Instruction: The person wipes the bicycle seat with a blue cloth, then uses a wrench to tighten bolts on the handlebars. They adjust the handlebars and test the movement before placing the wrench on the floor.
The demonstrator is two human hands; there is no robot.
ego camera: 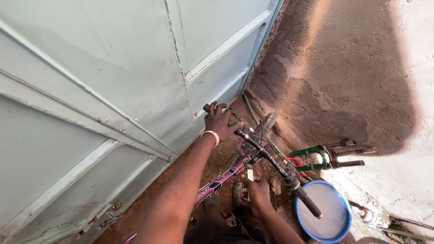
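Observation:
A bicycle with a purple frame stands next to a pale green metal gate. Its black handlebar runs from upper left to lower right. My left hand, with a white band on the wrist, grips the left end of the handlebar. My right hand sits lower, by the frame just under the stem, fingers curled around a small pale thing that I cannot make out. The front wheel points away from me.
The pale green metal gate fills the left side. A blue basin of cloudy water sits on the dirt at right. A green bicycle fork and metal pegs lie beyond it. Sunlit ground lies at far right.

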